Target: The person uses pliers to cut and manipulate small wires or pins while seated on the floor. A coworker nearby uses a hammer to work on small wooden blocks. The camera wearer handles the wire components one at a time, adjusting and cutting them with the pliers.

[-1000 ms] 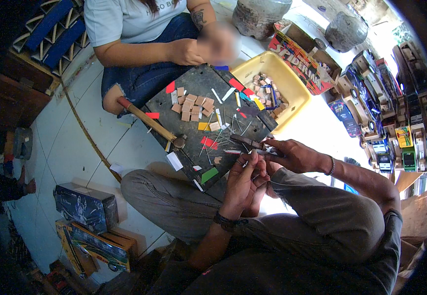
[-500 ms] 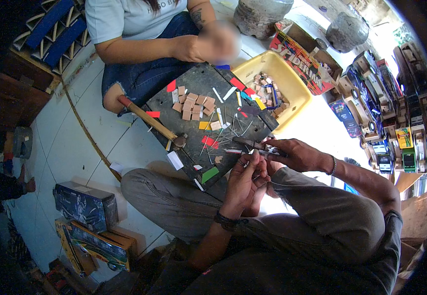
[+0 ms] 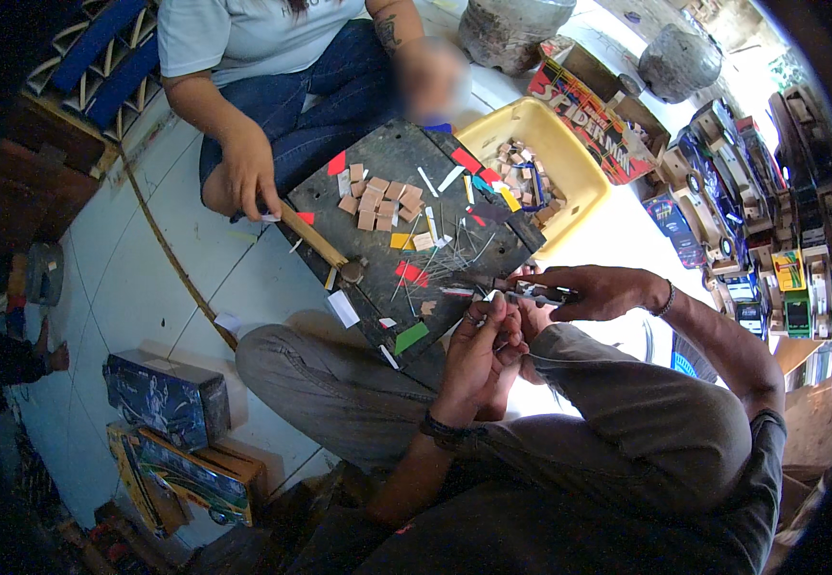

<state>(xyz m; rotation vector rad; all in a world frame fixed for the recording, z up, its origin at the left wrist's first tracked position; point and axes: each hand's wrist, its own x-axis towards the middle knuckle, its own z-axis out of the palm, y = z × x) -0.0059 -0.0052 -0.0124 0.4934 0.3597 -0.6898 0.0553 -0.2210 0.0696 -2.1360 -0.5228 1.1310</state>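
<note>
In my right hand [image 3: 612, 292] is a pair of dark pliers [image 3: 509, 285], their jaws over the near right edge of a black work block. My left hand [image 3: 478, 350] is closed in a pinch just below the jaws. A thin pale wire [image 3: 555, 360] trails from that hand across my trouser leg; what sits between the fingertips is too small to make out. On the block [image 3: 353, 244] lie small square wooden pieces [image 3: 384, 199], several thin metal wires [image 3: 452, 257] and coloured scraps, among them a green piece [image 3: 411, 336].
Across the block sits another person, whose hand [image 3: 251, 172] is at the handle of a hammer [image 3: 315, 240] resting on it. A yellow tub [image 3: 579, 177] of wooden bits stands beyond. Toy trucks [image 3: 722, 220] are stacked at right; a dark blue box [image 3: 167, 398] stands at left.
The other person's hand has come down from near their other hand to the hammer handle. My right hand has shifted slightly right with the pliers; my left hand stays nearly still.
</note>
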